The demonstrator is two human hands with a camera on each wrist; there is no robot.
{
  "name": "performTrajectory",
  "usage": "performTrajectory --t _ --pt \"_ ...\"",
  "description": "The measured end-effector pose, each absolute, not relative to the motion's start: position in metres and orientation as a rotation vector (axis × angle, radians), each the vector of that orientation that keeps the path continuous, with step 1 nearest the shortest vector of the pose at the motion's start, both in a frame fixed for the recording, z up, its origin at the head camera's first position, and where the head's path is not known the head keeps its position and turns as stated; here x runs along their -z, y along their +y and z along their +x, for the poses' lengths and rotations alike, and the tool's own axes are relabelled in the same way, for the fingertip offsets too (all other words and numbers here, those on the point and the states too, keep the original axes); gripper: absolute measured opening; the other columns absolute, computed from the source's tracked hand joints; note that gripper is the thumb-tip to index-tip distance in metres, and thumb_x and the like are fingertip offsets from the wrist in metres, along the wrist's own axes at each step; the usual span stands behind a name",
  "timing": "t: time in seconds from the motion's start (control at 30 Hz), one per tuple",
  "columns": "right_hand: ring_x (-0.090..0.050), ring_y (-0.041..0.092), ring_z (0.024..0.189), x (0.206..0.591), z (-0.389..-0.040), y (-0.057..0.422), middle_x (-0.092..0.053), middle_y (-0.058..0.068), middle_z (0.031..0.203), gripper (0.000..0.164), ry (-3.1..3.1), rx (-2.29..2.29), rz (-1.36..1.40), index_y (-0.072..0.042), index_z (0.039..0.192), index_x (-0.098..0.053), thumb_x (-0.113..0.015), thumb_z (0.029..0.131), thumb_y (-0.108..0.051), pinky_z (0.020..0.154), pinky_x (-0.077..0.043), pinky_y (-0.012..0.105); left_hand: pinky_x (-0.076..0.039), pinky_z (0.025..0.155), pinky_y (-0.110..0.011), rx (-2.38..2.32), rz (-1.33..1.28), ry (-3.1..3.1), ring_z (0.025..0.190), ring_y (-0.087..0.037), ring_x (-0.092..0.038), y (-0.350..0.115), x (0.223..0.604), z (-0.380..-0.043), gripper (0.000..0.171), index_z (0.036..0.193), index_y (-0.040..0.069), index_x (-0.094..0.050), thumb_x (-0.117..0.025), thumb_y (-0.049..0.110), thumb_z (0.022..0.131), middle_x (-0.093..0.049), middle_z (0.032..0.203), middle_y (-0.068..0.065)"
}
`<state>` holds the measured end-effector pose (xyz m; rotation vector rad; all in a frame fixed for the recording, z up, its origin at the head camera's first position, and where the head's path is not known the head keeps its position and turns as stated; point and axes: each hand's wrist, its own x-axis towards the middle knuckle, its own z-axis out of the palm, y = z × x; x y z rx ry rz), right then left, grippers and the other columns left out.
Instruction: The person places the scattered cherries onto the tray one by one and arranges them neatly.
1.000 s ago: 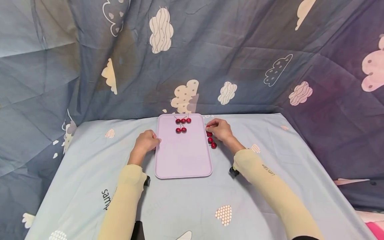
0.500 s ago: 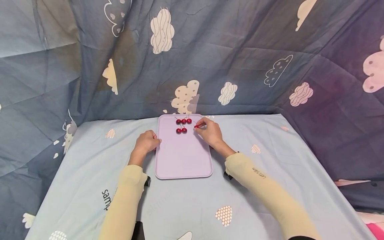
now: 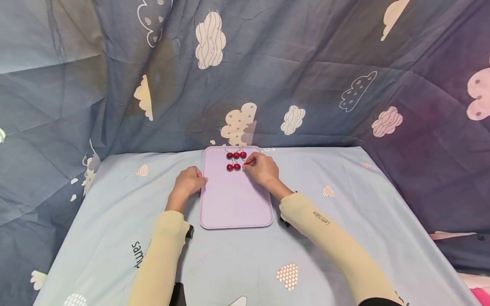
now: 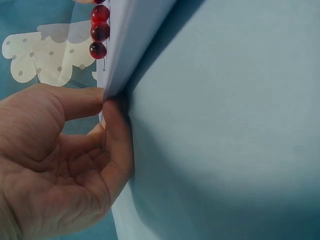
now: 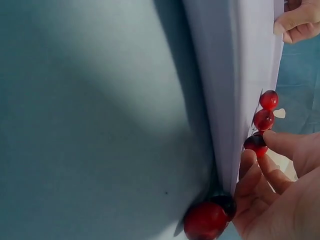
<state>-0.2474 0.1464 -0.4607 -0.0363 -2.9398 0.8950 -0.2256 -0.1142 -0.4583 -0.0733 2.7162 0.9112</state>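
On a lilac tray lie cherries with stems: a back row of three cherries and, in front of it, a pair of cherries. My left hand pinches the tray's left rim, thumb on top and fingers beneath, as the left wrist view shows. Over the tray's right side, my right hand pinches another cherry between thumb and fingertips. That cherry is in line with the front pair, at its right end. The hand mostly covers it in the head view.
Loose cherries lie on the cloth beside the tray's right rim; in the head view the right hand and forearm hide them. A pale blue cloth covers the table. A dark patterned curtain hangs close behind the tray.
My right hand took a cherry from the group beside the tray and carried it left over the rim to the front pair. The left hand has stayed on the tray's rim.
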Motion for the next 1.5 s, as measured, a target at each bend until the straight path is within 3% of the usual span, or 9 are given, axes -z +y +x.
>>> performTrajectory --t 0.53,0.7,0.93,1.1,1.27,1.37,1.5 --pt "-0.072 0.023 0.091 0.463 -0.25 0.147 -0.079 -0.002 0.093 0.018 -2.934 -0.865 -0.008 -0.021 0.098 -0.072 -0.081 0.091 -0.036 0.08 -0.051 0.042 -0.04 0.064 -0.03 -0.901 -0.079 2.718 0.077 -0.023 -0.057 -0.114 0.459 -0.226 0.024 0.088 0.008 -0.057 -0.066 0.027 0.101 -0.06 0.076 -0.006" --pt "-0.071 0.024 0.092 0.462 -0.247 0.152 -0.079 0.001 0.1 0.017 -2.881 -0.929 0.019 -0.019 0.101 -0.073 -0.072 0.098 -0.036 0.082 -0.05 0.042 -0.04 0.063 -0.03 -0.911 -0.062 2.729 0.076 -0.023 -0.057 -0.115 0.459 -0.225 0.024 0.087 0.008 -0.057 -0.066 0.026 0.1 -0.059 0.075 -0.006" --pt "-0.063 0.025 0.075 0.45 -0.241 0.177 -0.078 0.006 0.102 0.034 -2.695 -1.11 0.003 -0.017 0.102 -0.074 -0.051 0.109 -0.04 0.072 -0.045 0.037 -0.039 0.063 -0.03 -0.939 -0.016 2.753 0.074 -0.023 -0.058 -0.116 0.458 -0.225 0.024 0.083 0.008 -0.056 -0.066 0.024 0.099 -0.06 0.069 -0.004" --pt "-0.063 0.023 0.088 0.448 -0.235 0.201 -0.077 0.008 0.11 0.027 -2.705 -1.191 -0.066 -0.015 0.108 -0.076 -0.056 0.108 -0.034 0.079 -0.045 0.034 -0.04 0.064 -0.03 -0.916 -0.012 2.753 0.075 -0.024 -0.059 -0.117 0.458 -0.226 0.024 0.084 0.008 -0.057 -0.065 0.025 0.1 -0.061 0.068 -0.004" --pt "-0.066 0.027 0.095 0.455 -0.225 0.216 -0.074 0.01 0.122 0.022 -2.77 -1.274 -0.183 -0.016 0.119 -0.075 -0.062 0.103 -0.024 0.077 -0.048 0.032 -0.04 0.065 -0.03 -0.92 -0.026 2.752 0.075 -0.024 -0.058 -0.117 0.456 -0.225 0.024 0.084 0.008 -0.056 -0.065 0.024 0.1 -0.06 0.069 -0.004" --pt "-0.063 0.025 0.095 0.46 -0.22 0.22 -0.073 0.01 0.117 0.022 -2.785 -1.291 -0.238 -0.015 0.118 -0.074 -0.067 0.1 -0.026 0.076 -0.046 0.031 -0.04 0.065 -0.03 -0.92 -0.025 2.751 0.076 -0.024 -0.057 -0.117 0.456 -0.225 0.024 0.084 0.008 -0.056 -0.065 0.024 0.1 -0.059 0.071 -0.004" --pt "-0.061 0.019 0.078 0.465 -0.217 0.224 -0.07 0.008 0.102 0.026 -2.796 -1.313 -0.265 -0.014 0.114 -0.072 -0.074 0.096 -0.033 0.067 -0.048 0.029 -0.04 0.064 -0.03 -0.915 -0.018 2.752 0.076 -0.024 -0.057 -0.116 0.456 -0.224 0.024 0.084 0.008 -0.056 -0.065 0.024 0.1 -0.059 0.073 -0.005"
